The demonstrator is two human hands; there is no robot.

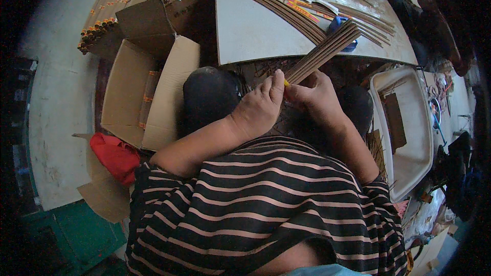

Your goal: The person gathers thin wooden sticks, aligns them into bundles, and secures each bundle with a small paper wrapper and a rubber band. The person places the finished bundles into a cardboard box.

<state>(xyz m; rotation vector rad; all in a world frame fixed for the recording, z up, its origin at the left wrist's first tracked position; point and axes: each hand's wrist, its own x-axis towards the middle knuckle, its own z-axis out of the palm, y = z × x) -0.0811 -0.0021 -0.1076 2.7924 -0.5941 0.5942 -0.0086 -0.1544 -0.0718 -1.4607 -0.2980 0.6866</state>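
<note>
A bundle of brown incense sticks [330, 51] slants up to the right above my lap, its far end over the table's near edge. My left hand [258, 105] is closed round its lower end, thumb and fingers pressed together. Beside it, my right hand [319, 97] grips the bundle from the right, thumb against the sticks. A small yellow piece [286, 83] shows between the two hands; I cannot tell whether it is a band or paper. The lowest ends of the sticks are hidden by my fingers.
The white table [245, 36] ahead bears loose incense sticks [286, 15], red-and-yellow paper strips [304, 10] and a blue object [336, 24]. An open carton [125, 89] at left holds wrapped bundles [149, 97]. More wrapped bundles [110, 10] are stacked beyond. A white tub [411, 171] stands at right.
</note>
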